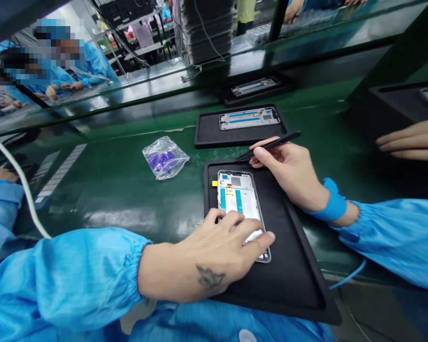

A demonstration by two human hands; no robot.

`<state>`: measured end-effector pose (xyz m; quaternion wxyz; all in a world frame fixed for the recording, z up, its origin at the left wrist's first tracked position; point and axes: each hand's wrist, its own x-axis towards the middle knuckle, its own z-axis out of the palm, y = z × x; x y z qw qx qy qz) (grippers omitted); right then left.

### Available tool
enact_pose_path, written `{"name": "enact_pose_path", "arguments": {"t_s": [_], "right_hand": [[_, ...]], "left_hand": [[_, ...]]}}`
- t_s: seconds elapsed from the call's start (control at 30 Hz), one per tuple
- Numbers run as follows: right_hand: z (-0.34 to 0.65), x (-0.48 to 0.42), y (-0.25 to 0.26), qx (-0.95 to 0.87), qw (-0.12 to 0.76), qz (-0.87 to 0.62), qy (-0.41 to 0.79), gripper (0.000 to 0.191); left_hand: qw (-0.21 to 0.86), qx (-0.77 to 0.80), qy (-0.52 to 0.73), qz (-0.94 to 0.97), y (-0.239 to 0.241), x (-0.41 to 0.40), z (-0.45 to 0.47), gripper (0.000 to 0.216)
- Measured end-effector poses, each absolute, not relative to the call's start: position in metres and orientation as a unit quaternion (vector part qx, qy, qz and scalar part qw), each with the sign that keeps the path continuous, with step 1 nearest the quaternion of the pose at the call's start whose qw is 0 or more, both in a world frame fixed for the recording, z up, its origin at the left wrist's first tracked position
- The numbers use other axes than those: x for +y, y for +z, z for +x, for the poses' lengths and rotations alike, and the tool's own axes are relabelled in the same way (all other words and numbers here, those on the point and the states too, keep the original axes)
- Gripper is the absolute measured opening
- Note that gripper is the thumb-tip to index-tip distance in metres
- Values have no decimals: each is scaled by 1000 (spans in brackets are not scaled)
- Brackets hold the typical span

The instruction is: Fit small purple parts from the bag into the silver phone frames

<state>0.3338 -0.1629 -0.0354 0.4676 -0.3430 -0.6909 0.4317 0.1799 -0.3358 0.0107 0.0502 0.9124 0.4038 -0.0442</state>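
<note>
My left hand (223, 254) lies over the lower half of a silver phone frame (248, 202), its fingers curled across the width and holding it. The frame lies in a black tray (285, 256) at the table's front edge. Blue strips and a small orange flex cable show on its upper part; a yellow tab (214, 183) sticks out at its upper left. My right hand (288, 166) grips black tweezers (271, 146) between thumb and fingers, their tip pointing left above the tray's far rim. A blue wrist band (333, 203) circles my right wrist.
Beyond lie a second black tray (207, 135) with a phone frame and a third tray (231, 99). A plastic bag with purple pieces (164, 159) sits left. A white cable (19, 173) hangs at far left. A co-worker's hand (415, 140) is at right; other people sit behind.
</note>
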Motion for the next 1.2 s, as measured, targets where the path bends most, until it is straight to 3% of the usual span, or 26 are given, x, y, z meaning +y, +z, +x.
{"name": "enact_pose_path", "arguments": {"t_s": [0.27,0.47,0.77,1.03,1.2], "right_hand": [[333,-158,-40,-687,484,-339,423,27],[335,-161,-42,-690,484,-353,407,27],[333,-161,-45,-652,512,-368,421,34],[334,-156,-46,-628,536,-366,429,44],[335,-151,-46,-603,557,-374,431,46]], "left_hand": [[114,401,30,908,-2,-341,172,52],[177,571,228,769,-18,-352,132,42],[353,622,224,662,-21,-365,141,71],[480,502,457,556,-39,-357,147,80],[494,504,584,401,-31,-356,153,85]]}}
